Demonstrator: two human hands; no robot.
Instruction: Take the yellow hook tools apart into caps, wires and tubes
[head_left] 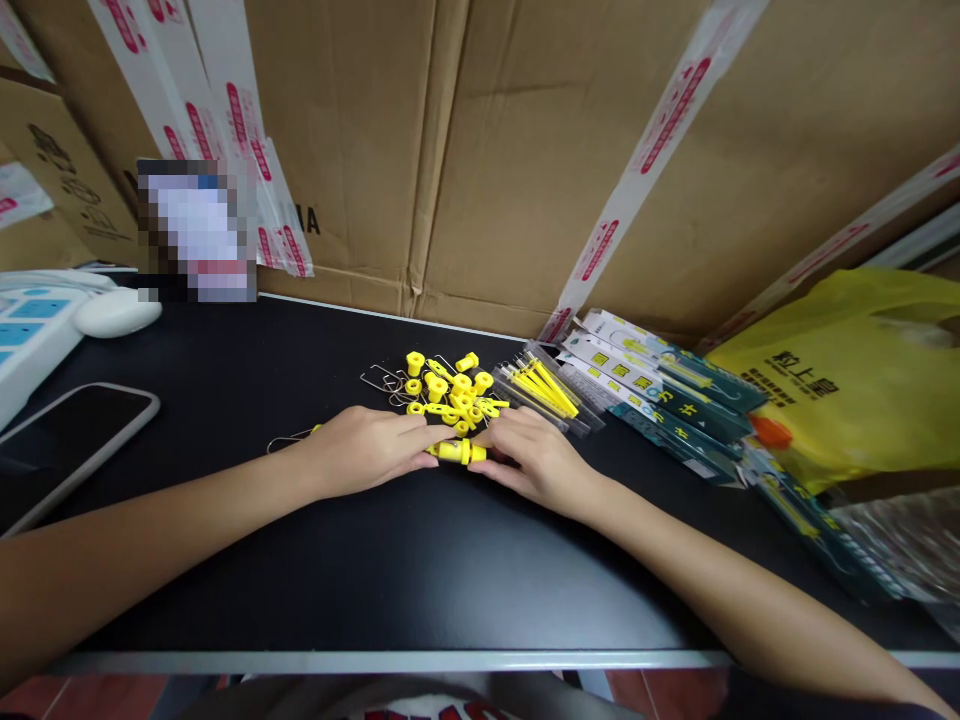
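Note:
My left hand [367,450] and my right hand [532,455] meet over the black table, each with its fingers closed on one end of a yellow spring scale [452,452]. Its yellow collar and end cap show between my fingertips; most of its length is hidden in the left hand. A bent metal hook [283,440] with a bit of yellow sticks out beyond the left hand. Just behind my fingers lies a pile of small yellow plastic caps and rings [439,388]. Loose wire hooks [384,380] lie at the pile's left.
Clear tubes with yellow rods [544,385] lie right of the pile. Beyond them are printed boxes [660,385] and a yellow plastic bag [847,370]. A phone [71,440], a white mouse [118,312] and a power strip [34,325] occupy the left. Cardboard boxes [525,150] wall the back.

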